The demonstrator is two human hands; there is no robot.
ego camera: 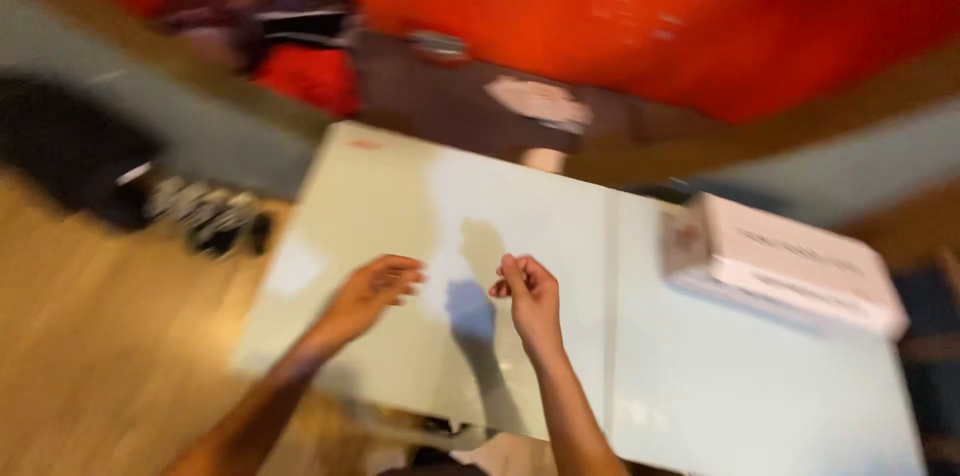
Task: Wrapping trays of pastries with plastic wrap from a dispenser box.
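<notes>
Your left hand (375, 288) is hovering over the pale table (700, 396) with fingers loosely curled, gripping nothing that shows. Your right hand (528, 294), just beside it, is pinching its fingertips together; blur is hiding whether anything sits between them. A white box (790, 266) is lying well to the right.
</notes>
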